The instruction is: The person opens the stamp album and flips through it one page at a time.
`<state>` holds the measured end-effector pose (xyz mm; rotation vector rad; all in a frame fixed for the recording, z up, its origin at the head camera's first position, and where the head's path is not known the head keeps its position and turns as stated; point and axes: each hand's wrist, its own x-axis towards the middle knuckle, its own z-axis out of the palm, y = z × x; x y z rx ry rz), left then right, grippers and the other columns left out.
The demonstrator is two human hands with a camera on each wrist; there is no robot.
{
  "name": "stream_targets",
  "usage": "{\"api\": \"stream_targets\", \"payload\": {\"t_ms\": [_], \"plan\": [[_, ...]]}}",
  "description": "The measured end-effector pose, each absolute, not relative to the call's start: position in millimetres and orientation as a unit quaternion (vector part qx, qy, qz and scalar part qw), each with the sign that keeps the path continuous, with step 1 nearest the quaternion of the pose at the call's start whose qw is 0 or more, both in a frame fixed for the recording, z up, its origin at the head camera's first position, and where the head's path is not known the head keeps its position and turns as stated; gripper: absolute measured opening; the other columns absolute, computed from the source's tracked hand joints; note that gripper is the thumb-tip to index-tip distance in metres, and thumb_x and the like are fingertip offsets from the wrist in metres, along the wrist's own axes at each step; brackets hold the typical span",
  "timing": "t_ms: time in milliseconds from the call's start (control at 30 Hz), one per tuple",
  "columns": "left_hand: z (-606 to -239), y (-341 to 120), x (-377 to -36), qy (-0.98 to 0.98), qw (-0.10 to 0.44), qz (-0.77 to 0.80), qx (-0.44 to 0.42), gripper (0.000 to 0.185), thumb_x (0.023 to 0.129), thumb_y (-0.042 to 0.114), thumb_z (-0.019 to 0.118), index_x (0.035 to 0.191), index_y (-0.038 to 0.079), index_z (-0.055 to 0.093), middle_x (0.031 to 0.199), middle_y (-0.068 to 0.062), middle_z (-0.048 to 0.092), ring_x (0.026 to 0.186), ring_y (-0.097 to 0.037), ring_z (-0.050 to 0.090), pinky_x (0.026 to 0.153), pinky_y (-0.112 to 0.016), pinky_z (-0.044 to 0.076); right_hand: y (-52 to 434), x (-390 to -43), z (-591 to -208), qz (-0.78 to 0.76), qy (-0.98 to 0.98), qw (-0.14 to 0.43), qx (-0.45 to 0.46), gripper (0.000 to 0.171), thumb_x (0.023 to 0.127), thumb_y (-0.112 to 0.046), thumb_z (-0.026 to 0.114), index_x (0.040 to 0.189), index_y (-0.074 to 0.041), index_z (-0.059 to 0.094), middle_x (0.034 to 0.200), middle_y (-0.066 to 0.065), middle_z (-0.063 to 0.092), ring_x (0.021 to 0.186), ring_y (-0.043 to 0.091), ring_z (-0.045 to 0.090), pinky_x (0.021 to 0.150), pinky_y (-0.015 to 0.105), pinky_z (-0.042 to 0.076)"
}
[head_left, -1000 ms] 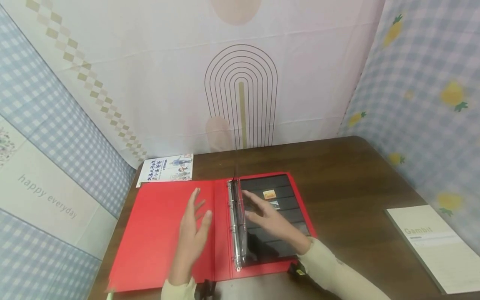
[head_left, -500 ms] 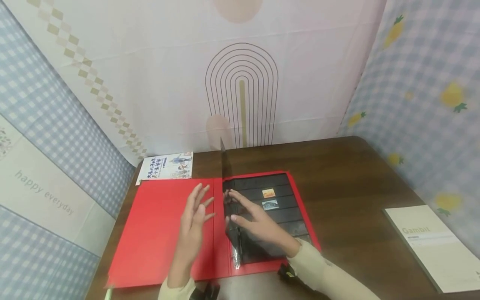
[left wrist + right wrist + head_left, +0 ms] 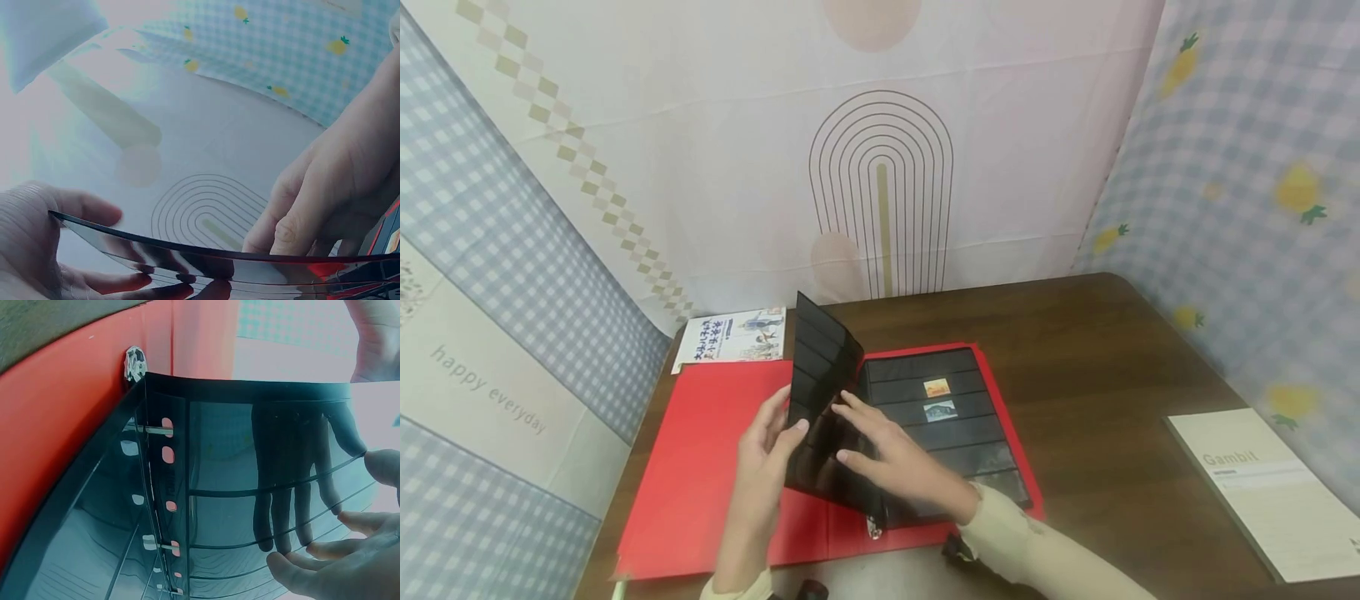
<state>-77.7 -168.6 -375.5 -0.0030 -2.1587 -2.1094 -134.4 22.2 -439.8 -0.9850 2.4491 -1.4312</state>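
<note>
A red ring binder [image 3: 700, 467] lies open on the brown table. One black stamp page [image 3: 820, 367] stands lifted from the rings and leans left. My left hand [image 3: 767, 437] holds its free edge, thumb on the front, fingers behind; the left wrist view shows that edge [image 3: 187, 250] between thumb and fingers. My right hand [image 3: 865, 433] rests straight fingers on the page's face near the spine. In the right wrist view the dark page [image 3: 237, 462] shows finger shadows behind it. The flat right page [image 3: 970, 433] carries two stamps [image 3: 937, 387].
A small illustrated booklet [image 3: 733, 335] lies behind the binder's left cover. A white sheet headed "Gambit" [image 3: 1277, 492] sits at the table's right edge. Patterned cloth walls close in on three sides. The metal rings [image 3: 156, 430] run down the spine.
The black page has swung up off the right stack and over toward the left. My left hand left the red cover and took its edge; my right hand followed the page leftward.
</note>
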Motion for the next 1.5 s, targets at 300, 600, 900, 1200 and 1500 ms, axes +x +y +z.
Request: {"api": "stream_targets", "payload": {"t_ms": [300, 600, 900, 1200, 1500], "plan": [[-372.0, -169.2, -80.9, -0.698, 0.043, -0.714, 0.037, 0.045, 0.102, -0.003, 0.045, 0.146, -0.004, 0.048, 0.143, -0.02, 0.053, 0.126, -0.026, 0.053, 0.103, -0.035, 0.047, 26.4, -136.1, -442.7, -0.467, 0.818, 0.067, -0.328, 0.061, 0.102, -0.039, 0.059, 0.157, -0.019, 0.039, 0.167, 0.002, 0.022, 0.15, 0.027, 0.025, 0.112, 0.064, 0.029], [-371.2, -164.3, -86.3, -0.675, 0.033, -0.737, 0.032, 0.043, 0.101, -0.006, 0.043, 0.141, 0.0, 0.056, 0.133, -0.021, 0.061, 0.11, -0.025, 0.065, 0.086, -0.031, 0.057, 53.4, -159.0, -434.5, -0.466, 0.821, 0.083, -0.32, 0.063, 0.102, -0.032, 0.061, 0.155, -0.007, 0.039, 0.166, 0.014, 0.022, 0.148, 0.034, 0.028, 0.111, 0.061, 0.033], [-372.3, -168.1, -88.7, -0.703, 0.044, -0.71, 0.007, 0.044, 0.101, -0.005, 0.045, 0.144, 0.002, 0.053, 0.144, -0.011, 0.054, 0.134, -0.024, 0.041, 0.1, -0.03, 0.047, 104.4, -212.4, -454.7, -0.374, 0.874, 0.161, -0.265, 0.063, 0.1, -0.028, 0.063, 0.15, 0.005, 0.041, 0.155, 0.028, 0.037, 0.141, 0.041, 0.039, 0.112, 0.057, 0.034], [-375.4, -169.9, -85.9, -0.678, 0.045, -0.733, 0.022, 0.043, 0.1, -0.007, 0.044, 0.142, -0.003, 0.054, 0.137, -0.02, 0.059, 0.115, -0.023, 0.061, 0.088, -0.029, 0.056, 150.0, -246.0, -468.0, -0.381, 0.879, 0.159, -0.24, 0.061, 0.098, -0.019, 0.066, 0.148, 0.006, 0.041, 0.147, 0.027, 0.048, 0.136, 0.043, 0.043, 0.109, 0.061, 0.035], [-377.7, -172.4, -86.6, -0.657, 0.051, -0.751, 0.039, 0.043, 0.099, -0.009, 0.042, 0.141, -0.006, 0.053, 0.128, -0.017, 0.066, 0.103, -0.019, 0.07, 0.084, -0.031, 0.058, 168.4, -263.5, -489.9, -0.372, 0.885, 0.164, -0.226, 0.071, 0.092, -0.007, 0.072, 0.153, 0.002, 0.037, 0.162, 0.028, 0.021, 0.148, 0.047, 0.021, 0.114, 0.063, 0.026]]}}
